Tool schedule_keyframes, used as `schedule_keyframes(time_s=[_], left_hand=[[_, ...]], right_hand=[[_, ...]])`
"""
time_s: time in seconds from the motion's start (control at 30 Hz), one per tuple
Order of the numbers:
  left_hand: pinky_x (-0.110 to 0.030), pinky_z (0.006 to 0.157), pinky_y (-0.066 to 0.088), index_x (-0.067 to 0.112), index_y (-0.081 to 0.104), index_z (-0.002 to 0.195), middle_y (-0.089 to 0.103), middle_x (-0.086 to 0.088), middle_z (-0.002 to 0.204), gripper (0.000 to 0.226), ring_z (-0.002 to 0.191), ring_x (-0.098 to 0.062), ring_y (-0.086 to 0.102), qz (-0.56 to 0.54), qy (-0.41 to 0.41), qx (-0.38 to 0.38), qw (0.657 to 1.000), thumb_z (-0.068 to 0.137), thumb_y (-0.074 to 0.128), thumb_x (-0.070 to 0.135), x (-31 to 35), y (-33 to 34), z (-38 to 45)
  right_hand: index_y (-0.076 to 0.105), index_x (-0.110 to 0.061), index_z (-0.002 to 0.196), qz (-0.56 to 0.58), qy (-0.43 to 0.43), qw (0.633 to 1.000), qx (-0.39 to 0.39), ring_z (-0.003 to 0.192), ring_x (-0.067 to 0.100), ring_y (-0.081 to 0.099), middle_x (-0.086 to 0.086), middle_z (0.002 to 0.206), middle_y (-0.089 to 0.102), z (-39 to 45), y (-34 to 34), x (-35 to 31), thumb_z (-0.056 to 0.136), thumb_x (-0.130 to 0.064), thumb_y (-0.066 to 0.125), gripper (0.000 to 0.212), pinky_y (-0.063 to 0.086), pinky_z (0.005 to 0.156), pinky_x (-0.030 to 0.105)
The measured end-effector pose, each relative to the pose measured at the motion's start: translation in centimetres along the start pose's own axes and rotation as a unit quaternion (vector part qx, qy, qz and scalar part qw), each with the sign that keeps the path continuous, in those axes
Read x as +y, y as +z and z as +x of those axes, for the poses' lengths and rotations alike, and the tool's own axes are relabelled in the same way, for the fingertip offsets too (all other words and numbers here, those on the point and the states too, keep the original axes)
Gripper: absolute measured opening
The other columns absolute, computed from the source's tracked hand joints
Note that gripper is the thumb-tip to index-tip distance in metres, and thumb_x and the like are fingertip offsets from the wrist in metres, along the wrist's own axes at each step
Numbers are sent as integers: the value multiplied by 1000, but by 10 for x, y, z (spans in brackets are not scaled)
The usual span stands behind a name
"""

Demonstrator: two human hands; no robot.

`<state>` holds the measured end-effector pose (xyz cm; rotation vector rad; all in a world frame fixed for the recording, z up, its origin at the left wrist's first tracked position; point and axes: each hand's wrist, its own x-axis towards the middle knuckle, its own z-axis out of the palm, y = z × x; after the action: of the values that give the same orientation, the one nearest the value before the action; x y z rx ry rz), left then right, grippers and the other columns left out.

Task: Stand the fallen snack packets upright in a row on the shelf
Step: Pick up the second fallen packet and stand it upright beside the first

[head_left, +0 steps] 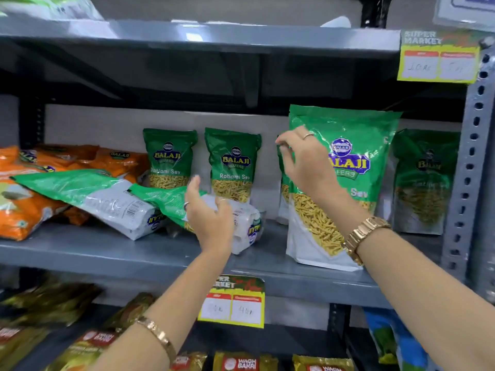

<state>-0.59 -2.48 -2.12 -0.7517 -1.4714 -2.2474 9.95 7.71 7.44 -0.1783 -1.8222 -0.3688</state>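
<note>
Two green Balaji sev packets lie fallen on the grey shelf (128,253): one long packet (107,196) on the left, and another fallen packet (245,226) beside it. My left hand (210,215) hovers over the second one with fingers spread, holding nothing. A large green packet (356,183) stands upright at the shelf front. My right hand (302,162) is in front of its upper left edge, fingers curled by a packet behind it (283,188); whether they grip is unclear. Three more packets stand at the back (170,156), (232,163), (426,180).
Orange snack packets (24,212) are piled at the shelf's left end. A perforated metal post (467,183) bounds the right side. A yellow price tag (233,302) hangs from the shelf edge. Tea packets (241,363) fill the shelf below, and another shelf (241,38) is overhead.
</note>
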Motion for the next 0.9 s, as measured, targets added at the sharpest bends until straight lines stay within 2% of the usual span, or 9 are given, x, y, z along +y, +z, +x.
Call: schedule_keyframes(time_s=[0.07, 0.17, 0.23, 0.37, 0.5, 0.63, 0.73, 0.83, 0.9], left_hand=[[-21, 106, 27, 8, 35, 142, 39, -8, 148, 58, 137, -21, 35, 23, -25, 30, 999, 86, 51, 0, -3, -13, 14], [-20, 104, 27, 6, 26, 145, 30, -10, 152, 68, 139, -24, 31, 33, -91, 38, 995, 86, 59, 8, -9, -28, 26], [-24, 104, 31, 3, 24, 145, 31, -14, 150, 77, 136, -28, 35, 20, -135, 28, 990, 82, 67, 12, -17, -33, 29], [-39, 112, 31, -2, 22, 143, 30, -21, 147, 94, 135, -35, 34, 7, -221, 17, 975, 70, 78, 20, -36, -39, 40], [-37, 107, 32, -5, 26, 138, 34, -25, 144, 85, 134, -35, 34, -9, -337, -30, 941, 74, 76, 23, -43, -39, 39], [-39, 99, 44, 2, 38, 129, 52, -18, 133, 79, 118, -32, 52, -96, -409, -120, 900, 67, 79, 27, -57, -28, 42], [-38, 75, 49, 8, 44, 127, 61, -13, 123, 59, 98, -26, 57, -171, -445, -170, 862, 76, 74, 18, -60, -24, 44], [-35, 67, 51, 6, 45, 126, 62, -14, 120, 52, 95, -25, 60, -175, -419, -197, 869, 80, 70, 10, -62, -27, 48], [-39, 71, 55, 7, 47, 123, 64, -13, 120, 52, 100, -26, 62, -161, -379, -218, 885, 77, 72, 8, -63, -29, 53]], right_hand=[[64, -1, 102, 32, 26, 998, -41, 88, 34, 61, 19, 100, 65, 0, 19, -14, 86, -3, 52, 20, 45, 74, 32], [59, -5, 116, 65, 89, 977, -183, 108, 29, 56, 16, 116, 61, 1, 50, -31, 90, -16, 52, 29, 41, 91, 33], [54, -4, 124, 73, 138, 952, -264, 117, 29, 52, 17, 126, 58, -1, 67, -38, 92, -26, 52, 39, 40, 98, 37], [49, 1, 128, 74, 233, 902, -356, 122, 32, 50, 21, 134, 53, -12, 101, -43, 96, -44, 36, 56, 40, 98, 39], [40, -6, 139, 98, 317, 825, -458, 135, 30, 38, 17, 149, 38, -20, 121, -40, 94, -55, 26, 68, 30, 109, 38], [40, -8, 140, 153, 352, 800, -462, 136, 29, 37, 12, 151, 36, -19, 123, -43, 95, -51, 31, 62, 26, 113, 36], [43, -6, 138, 128, 363, 808, -447, 135, 30, 39, 15, 149, 39, -20, 122, -45, 95, -50, 33, 62, 28, 112, 36], [53, -3, 130, 133, 388, 823, -392, 127, 32, 47, 19, 140, 50, -24, 117, -47, 96, -44, 38, 56, 34, 108, 38], [64, -3, 115, 155, 399, 833, -352, 116, 33, 56, 22, 126, 61, -27, 112, -49, 96, -40, 40, 48, 42, 99, 40]])
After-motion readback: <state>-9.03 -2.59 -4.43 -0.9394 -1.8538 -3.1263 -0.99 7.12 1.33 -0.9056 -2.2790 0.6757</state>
